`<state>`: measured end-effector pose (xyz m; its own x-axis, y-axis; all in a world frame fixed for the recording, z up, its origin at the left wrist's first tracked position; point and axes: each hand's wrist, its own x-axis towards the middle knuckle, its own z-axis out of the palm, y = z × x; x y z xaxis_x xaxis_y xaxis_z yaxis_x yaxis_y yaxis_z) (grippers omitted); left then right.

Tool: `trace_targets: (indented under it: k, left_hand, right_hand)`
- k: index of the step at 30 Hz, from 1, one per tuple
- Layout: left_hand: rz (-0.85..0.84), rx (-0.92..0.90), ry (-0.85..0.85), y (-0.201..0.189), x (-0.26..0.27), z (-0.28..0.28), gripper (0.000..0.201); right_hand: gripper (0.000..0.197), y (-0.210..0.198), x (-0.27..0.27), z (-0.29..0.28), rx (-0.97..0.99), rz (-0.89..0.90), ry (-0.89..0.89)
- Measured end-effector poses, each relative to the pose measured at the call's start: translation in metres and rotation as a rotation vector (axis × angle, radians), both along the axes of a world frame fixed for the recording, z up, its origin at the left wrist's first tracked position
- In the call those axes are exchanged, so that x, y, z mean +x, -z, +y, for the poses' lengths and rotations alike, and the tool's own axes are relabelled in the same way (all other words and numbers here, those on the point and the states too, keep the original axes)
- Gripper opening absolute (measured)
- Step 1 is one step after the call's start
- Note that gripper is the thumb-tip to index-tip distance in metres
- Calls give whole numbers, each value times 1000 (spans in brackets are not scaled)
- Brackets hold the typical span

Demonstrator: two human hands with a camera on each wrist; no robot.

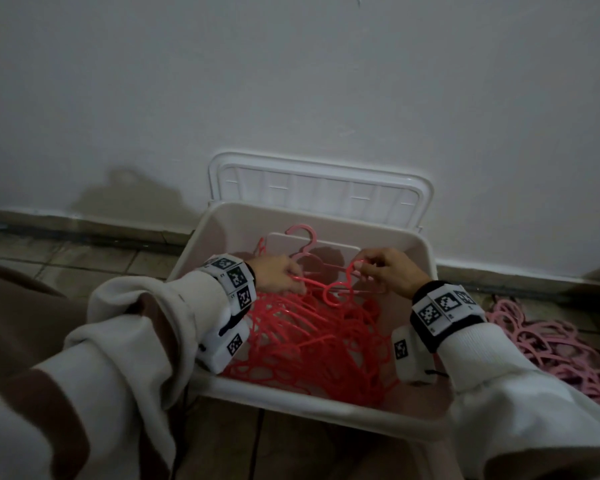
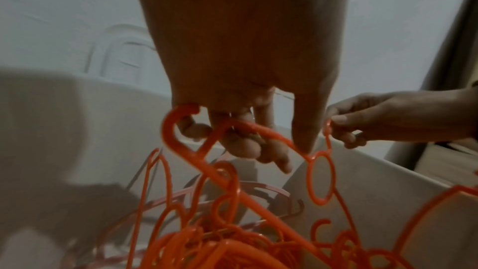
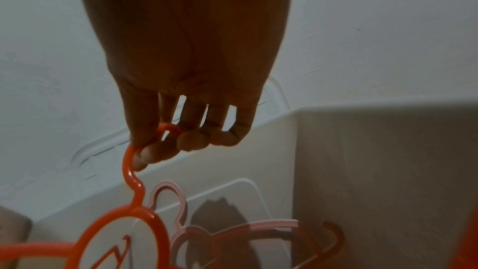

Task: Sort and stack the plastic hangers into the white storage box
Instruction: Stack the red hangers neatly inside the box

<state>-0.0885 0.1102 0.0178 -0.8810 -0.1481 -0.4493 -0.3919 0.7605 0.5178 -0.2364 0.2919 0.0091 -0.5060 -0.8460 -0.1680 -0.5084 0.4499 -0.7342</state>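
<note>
Both arms outstretched, left hand (image 1: 280,274) and right hand (image 1: 386,270) with fingers (image 3: 192,140) curled, pinching.

Home room corner: tiled floor (image 1: 84,258), painted wall (image 1: 291,81), skirting (image 1: 101,225).

A plain white wall (image 1: 291,81) is seen at the back. A dark stain (image 1: 125,195) is seen low on the wall, at its left side. A brown strip (image 1: 84,226) is laid along the foot of the wall. Below the wall, a floor (image 1: 66,261) of brown tiles is seen. The light is dim.
</note>
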Motion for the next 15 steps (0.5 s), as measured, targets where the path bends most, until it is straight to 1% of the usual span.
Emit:
trace_targets:
  k: [1, 2, 4, 5, 6, 7, 8, 9, 10, 12, 14, 15]
  left_hand:
    - [14, 13, 15, -1, -1, 2, 26]
    - [35, -13, 39, -4, -2, 3, 27]
    - [70, -87, 92, -12, -3, 2, 27]
    - [74, -82, 107, -17, -4, -1, 26]
    - [72, -54, 123, -21, -4, -5, 26]
    - [65, -26, 131, -22, -3, -10, 26]
    - [61, -11, 132, -23, -1, -15, 27]
    - [59, 5, 116, -22, 1, -21, 27]
    - [61, 19, 99, -20, 3, -26, 27]
    - [67, 40, 75, -15, 6, -30, 26]
    - [50, 102, 53, -11, 7, -25, 27]
    - [28, 132, 41, -9, 7, -22, 27]
  right_hand:
    - [22, 0, 1, 0, -16, 19, 5]
    - [19, -2, 3, 1, -36, 40, 21]
    - [9, -5, 7, 2, -71, 69, 67]
    - [12, -6, 8, 2, -81, 78, 92]
    - [21, -6, 8, 3, -60, 80, 122]
    - [31, -4, 7, 4, 1, 61, 149]
    - [38, -4, 8, 6, 119, 55, 146]
    - [42, -2, 8, 7, 278, 76, 109]
    - [44, 0, 9, 9, 437, 102, 32]
    - [48, 7, 15, 14, 666, 68, -170]
    - [49, 14, 24, 17, 804, 55, -287]
    - [46, 18, 27, 17, 837, 66, -304]
